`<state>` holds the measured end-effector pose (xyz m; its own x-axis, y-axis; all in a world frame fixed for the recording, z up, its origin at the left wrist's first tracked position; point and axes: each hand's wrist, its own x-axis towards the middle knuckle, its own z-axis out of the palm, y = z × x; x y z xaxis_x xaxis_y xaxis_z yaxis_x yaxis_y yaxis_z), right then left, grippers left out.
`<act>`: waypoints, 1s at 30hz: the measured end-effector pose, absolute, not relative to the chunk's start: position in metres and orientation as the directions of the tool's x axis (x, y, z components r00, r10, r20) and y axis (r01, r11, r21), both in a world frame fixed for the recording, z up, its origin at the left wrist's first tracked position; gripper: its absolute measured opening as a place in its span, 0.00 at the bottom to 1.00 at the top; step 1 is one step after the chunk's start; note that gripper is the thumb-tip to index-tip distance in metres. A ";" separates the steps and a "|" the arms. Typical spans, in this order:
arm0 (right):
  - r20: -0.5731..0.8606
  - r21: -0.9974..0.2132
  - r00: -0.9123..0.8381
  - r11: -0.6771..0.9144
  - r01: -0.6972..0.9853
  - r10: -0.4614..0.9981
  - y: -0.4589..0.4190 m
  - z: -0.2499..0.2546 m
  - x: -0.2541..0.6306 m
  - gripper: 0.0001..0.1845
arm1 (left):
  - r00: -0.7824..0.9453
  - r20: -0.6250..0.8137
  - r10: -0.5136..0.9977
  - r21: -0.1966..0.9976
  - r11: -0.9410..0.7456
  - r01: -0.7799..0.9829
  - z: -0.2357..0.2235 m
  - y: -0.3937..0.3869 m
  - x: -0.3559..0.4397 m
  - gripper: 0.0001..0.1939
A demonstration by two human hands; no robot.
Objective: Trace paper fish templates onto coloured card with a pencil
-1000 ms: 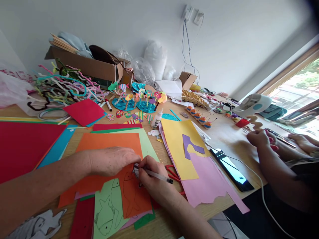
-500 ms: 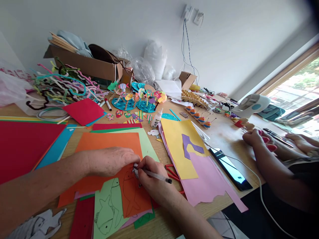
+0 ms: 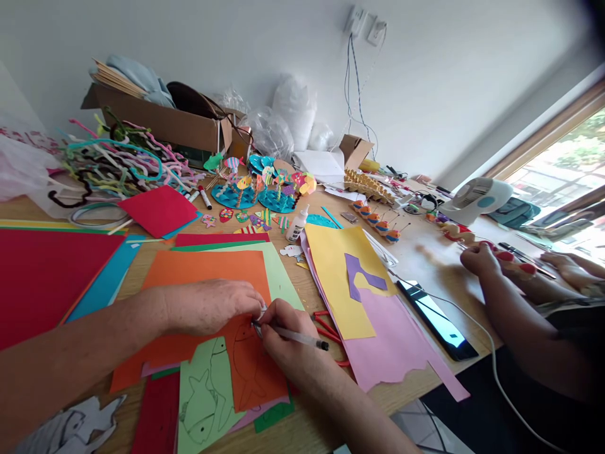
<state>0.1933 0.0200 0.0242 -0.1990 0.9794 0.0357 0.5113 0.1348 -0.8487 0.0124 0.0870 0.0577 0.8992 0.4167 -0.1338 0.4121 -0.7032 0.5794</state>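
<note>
My right hand (image 3: 288,337) grips a clear-barrelled pen (image 3: 300,337) with a black end, its tip on orange paper (image 3: 208,265). Next to the tip, my left hand (image 3: 222,306) lies flat on the same paper, fingers stretched out and close together. A small white paper piece shows at its fingertips; most of it is hidden between my hands. Below them, a fish outline (image 3: 246,366) is drawn on the orange paper. Light green paper (image 3: 205,391) beside it bears more fish outlines. A grey-white paper fish cutout (image 3: 78,425) lies at the lower left.
Yellow paper (image 3: 335,271) and pink paper (image 3: 387,340) lie to the right, near a glue bottle (image 3: 297,226) and a dark phone-like slab (image 3: 435,321). Red paper (image 3: 51,277) is at left. Pipe cleaners (image 3: 123,157) heap behind. At right, another person's hand (image 3: 482,260) holds a red-and-beige item.
The pen tip has shifted slightly down along the orange paper with my right hand. My left hand stays in place. The other person's red-and-beige item has moved.
</note>
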 end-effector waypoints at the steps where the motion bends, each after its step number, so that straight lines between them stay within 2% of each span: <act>1: 0.037 -0.846 -0.199 0.137 0.515 0.979 0.020 0.024 0.193 0.07 | 0.902 -0.130 0.412 0.582 -0.704 0.406 0.058 0.087 0.013 0.19; 9: 0.008 -0.842 -0.213 0.121 0.525 0.977 0.019 0.023 0.195 0.07 | 0.910 -0.118 0.398 0.603 -0.699 0.384 0.058 0.087 0.011 0.20; 15: 0.041 -0.849 -0.229 0.155 0.506 0.973 0.017 0.021 0.197 0.08 | 0.907 -0.130 0.400 0.603 -0.695 0.393 0.060 0.086 0.012 0.20; 25: 0.019 -0.878 -0.225 0.124 0.462 0.974 0.014 0.020 0.197 0.07 | 0.922 -0.064 0.382 0.597 -0.726 0.342 0.053 0.086 0.011 0.21; 30: -0.072 -0.903 -0.212 0.026 0.429 0.975 0.017 0.024 0.199 0.06 | 0.935 -0.011 0.355 0.553 -0.777 0.302 0.046 0.089 0.009 0.19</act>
